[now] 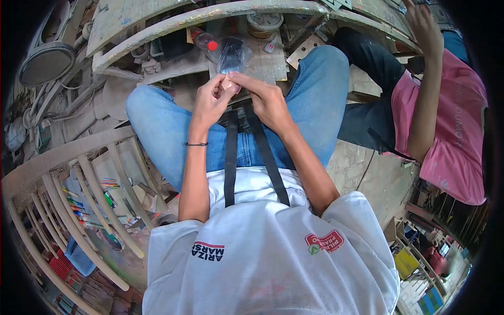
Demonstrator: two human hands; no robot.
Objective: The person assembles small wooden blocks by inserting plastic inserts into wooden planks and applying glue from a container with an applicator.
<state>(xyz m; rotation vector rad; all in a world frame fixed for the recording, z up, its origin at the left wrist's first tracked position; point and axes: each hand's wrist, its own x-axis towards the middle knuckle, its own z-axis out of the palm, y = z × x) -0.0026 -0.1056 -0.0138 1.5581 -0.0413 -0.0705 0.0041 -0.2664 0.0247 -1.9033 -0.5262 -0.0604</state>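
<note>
My left hand (211, 101) and my right hand (266, 98) meet between my knees, fingers pinched together. Between the fingertips is a small pale, pinkish piece (229, 84), mostly covered by the fingers; its kind I cannot tell. Just beyond the fingertips lies a clear plastic bag (234, 52) with something dark in it, on the wooden boards. A bit of light blue shows at the bag's near end, right by my fingers. Two black straps hang down over my lap.
A bottle with a red cap (211, 45) and a round tub (264, 23) stand on the low shelf beyond my hands, under the curved table edge (210, 11). A person in a pink shirt (451, 121) sits close on the right. A slatted wooden piece (68, 152) stands at left.
</note>
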